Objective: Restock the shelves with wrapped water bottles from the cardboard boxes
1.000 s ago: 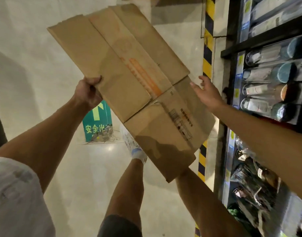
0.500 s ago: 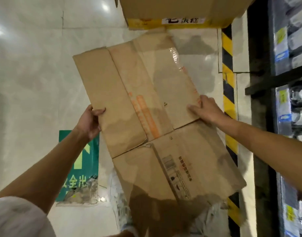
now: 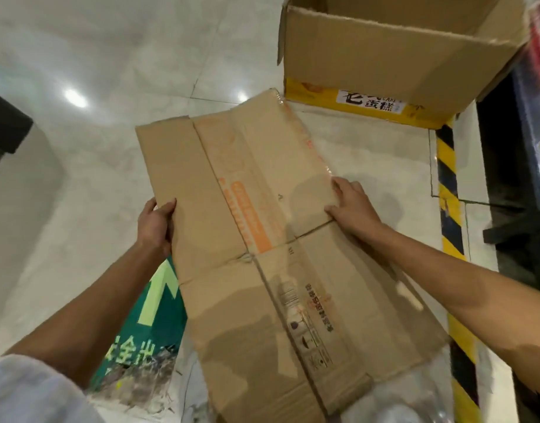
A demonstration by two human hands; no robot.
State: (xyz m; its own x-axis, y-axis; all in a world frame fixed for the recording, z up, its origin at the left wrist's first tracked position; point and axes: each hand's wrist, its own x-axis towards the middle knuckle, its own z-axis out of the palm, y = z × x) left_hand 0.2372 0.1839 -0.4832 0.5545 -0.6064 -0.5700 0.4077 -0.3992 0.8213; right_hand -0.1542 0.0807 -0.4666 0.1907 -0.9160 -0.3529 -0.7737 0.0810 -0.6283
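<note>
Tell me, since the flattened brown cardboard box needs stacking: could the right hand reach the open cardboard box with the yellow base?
Probably yes: the right hand holds the flattened brown cardboard box, but bare floor lies between it and the open cardboard box.

Both bare forearms reach forward and slightly inward from the lower corners of the view, the left one coming out of a pale short sleeve. The left hand grips the left edge of a flattened cardboard box, thumb on top and fingers curled underneath. The right hand rests on the box's right edge, thumb lying on the top face, fingers bent over the edge, wrist angled back toward the body.
</note>
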